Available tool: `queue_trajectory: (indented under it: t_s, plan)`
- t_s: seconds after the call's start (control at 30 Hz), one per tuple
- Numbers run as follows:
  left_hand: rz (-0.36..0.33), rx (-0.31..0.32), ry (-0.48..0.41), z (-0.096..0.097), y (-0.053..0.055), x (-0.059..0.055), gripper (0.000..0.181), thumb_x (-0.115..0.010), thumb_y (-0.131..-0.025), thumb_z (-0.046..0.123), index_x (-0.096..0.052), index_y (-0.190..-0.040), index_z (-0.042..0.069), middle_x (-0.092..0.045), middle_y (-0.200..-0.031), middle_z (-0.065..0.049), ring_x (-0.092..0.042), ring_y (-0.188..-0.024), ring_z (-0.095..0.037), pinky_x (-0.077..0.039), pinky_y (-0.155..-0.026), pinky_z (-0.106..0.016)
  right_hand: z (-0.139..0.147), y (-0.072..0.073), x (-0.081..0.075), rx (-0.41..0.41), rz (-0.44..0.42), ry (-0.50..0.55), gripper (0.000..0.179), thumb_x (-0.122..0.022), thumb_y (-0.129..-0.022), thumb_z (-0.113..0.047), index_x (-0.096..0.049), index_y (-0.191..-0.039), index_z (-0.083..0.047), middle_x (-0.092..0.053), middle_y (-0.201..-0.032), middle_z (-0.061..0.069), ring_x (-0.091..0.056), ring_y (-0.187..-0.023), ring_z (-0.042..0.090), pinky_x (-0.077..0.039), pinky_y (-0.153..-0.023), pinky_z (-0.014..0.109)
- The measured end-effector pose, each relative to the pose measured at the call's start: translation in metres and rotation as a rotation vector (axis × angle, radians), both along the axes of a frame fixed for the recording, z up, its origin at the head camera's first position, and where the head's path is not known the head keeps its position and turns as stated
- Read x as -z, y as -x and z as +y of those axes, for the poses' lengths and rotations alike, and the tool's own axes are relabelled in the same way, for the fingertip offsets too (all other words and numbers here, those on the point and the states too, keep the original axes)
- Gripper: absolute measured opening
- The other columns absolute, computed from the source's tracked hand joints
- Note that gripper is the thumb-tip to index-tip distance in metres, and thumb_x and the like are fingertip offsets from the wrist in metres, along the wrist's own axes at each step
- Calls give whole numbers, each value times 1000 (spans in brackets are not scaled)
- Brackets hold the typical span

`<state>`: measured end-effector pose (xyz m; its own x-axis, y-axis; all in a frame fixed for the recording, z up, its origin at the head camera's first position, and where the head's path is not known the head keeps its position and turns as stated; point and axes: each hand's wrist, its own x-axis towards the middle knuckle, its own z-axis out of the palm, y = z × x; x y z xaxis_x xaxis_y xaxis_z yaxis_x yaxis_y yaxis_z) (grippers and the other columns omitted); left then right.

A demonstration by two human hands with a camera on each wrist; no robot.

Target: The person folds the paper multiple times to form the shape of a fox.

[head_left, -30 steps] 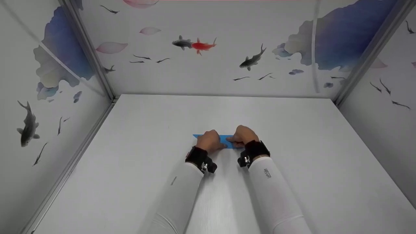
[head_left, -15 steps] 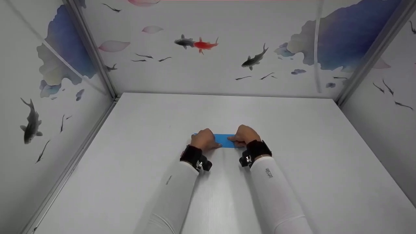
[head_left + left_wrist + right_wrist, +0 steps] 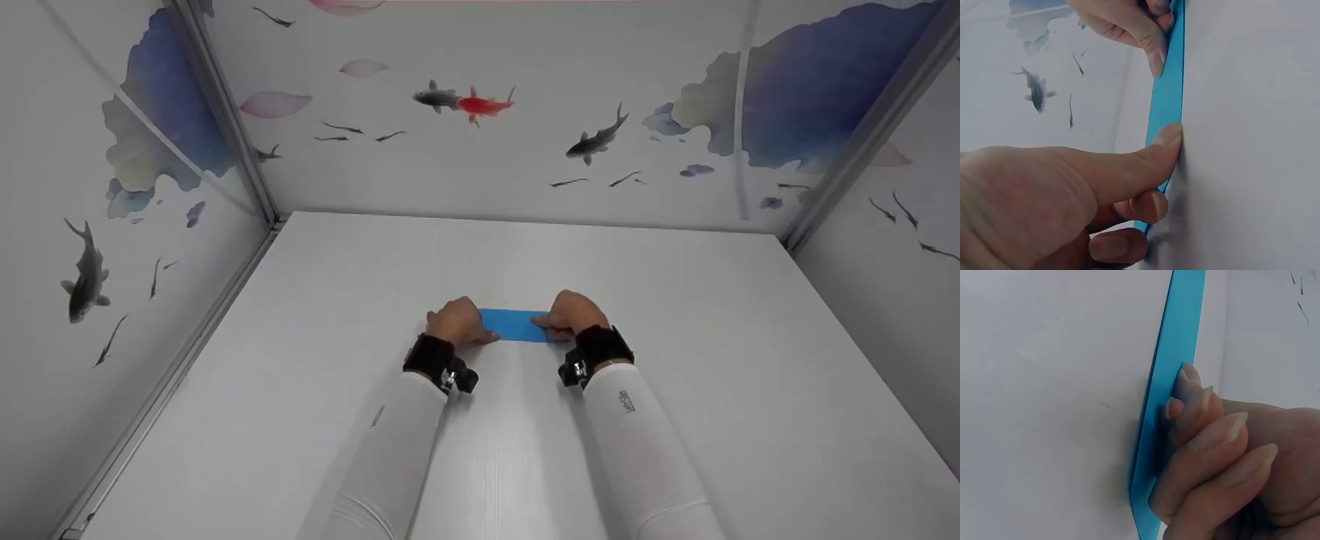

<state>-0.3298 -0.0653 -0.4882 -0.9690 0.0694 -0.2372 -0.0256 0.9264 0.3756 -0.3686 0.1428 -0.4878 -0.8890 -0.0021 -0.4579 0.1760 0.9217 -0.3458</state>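
Observation:
A strip of folded blue paper (image 3: 514, 325) lies crosswise on the white table. My left hand (image 3: 456, 321) is at its left end, thumb along the near folded edge and the other fingers curled by that edge. In the left wrist view, the thumb (image 3: 1151, 154) presses on the paper's crease. My right hand (image 3: 574, 313) holds the right part down with curled fingers (image 3: 1213, 439) on top of it. Both hands cover the ends of the strip in the head view.
The white tabletop (image 3: 675, 300) extends around the paper on all sides. Walls printed with fish (image 3: 596, 142) and petals enclose it at the back, left and right. Black wrist straps (image 3: 600, 346) with small cameras sit over the white sleeves (image 3: 652, 450).
My left hand has slid leftward along the paper's near edge, baring more blue between the hands. The right hand stays at the right part. The head view has shifted slightly.

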Motion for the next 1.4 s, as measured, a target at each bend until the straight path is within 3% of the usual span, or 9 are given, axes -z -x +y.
queue_trajectory:
  t_s: [0.23,0.47,0.6,0.77,0.87,0.97,1.03,1.2,1.4]
  plan:
    - [-14,-41,-4,-1,1,-2,59,-82,-73,44,-69,-111,0,-70,-110,-8,-60,-96,-22,-33,-104,-56,2,-1,-1,13,-10,26,55,-64,-90,-48,-55,-48,-14,-46,-43,-4,-39,-38,8,-31,-42,23]
    - [-23,-35,-31,-9,0,-3,51,-83,-72,44,-73,-98,1,-71,-100,-6,-56,-85,-19,-37,-99,-54,5,-2,-1,-2,-1,39,57,-63,-91,-47,-56,-46,-13,-45,-42,-3,-38,-37,10,-32,-42,24]
    - [-58,-35,-29,-9,1,-7,42,-79,-76,45,-74,-88,5,-69,-87,-3,-53,-76,-18,-43,-82,-43,3,-2,1,-14,13,38,57,-64,-91,-45,-55,-46,-12,-44,-42,-3,-39,-38,11,-33,-43,25]
    - [-74,3,-98,6,8,-10,41,-74,-82,46,-76,-81,5,-70,-82,-4,-51,-67,-16,-41,-60,-30,0,1,2,-16,17,15,55,-65,-90,-46,-56,-48,-12,-45,-43,-3,-40,-40,10,-34,-44,25]
    - [-9,42,-119,21,10,-9,42,-75,-81,48,-75,-79,6,-71,-82,-4,-51,-66,-15,-48,-70,-35,0,1,0,-12,17,3,54,-66,-89,-47,-57,-49,-12,-46,-43,-3,-40,-39,9,-33,-43,24]
    - [45,43,-118,35,10,-3,45,-77,-76,51,-74,-80,7,-71,-81,-4,-52,-66,-15,-48,-88,-50,1,-1,-1,-18,16,7,54,-66,-89,-47,-58,-49,-11,-46,-43,-4,-40,-38,9,-32,-42,23]
    - [64,37,-119,42,9,1,49,-80,-73,51,-73,-87,4,-71,-84,-6,-53,-67,-15,-49,-89,-50,1,-2,-2,-28,24,10,54,-67,-89,-46,-59,-49,-11,-47,-43,-3,-40,-38,9,-33,-42,23]
    - [96,27,-70,47,5,8,64,-84,-70,48,-70,-108,-2,-73,-102,-12,-61,-73,-17,-54,-78,-39,1,-5,-4,-45,35,17,52,-67,-89,-45,-60,-52,-9,-48,-45,-2,-41,-40,10,-36,-46,24]
    - [121,40,-31,37,3,6,56,-84,-70,48,-74,-99,0,-74,-97,-10,-67,-85,-23,-47,-92,-51,2,-4,-3,-26,21,41,51,-66,-90,-43,-62,-53,-9,-48,-45,-3,-42,-42,10,-36,-49,24]
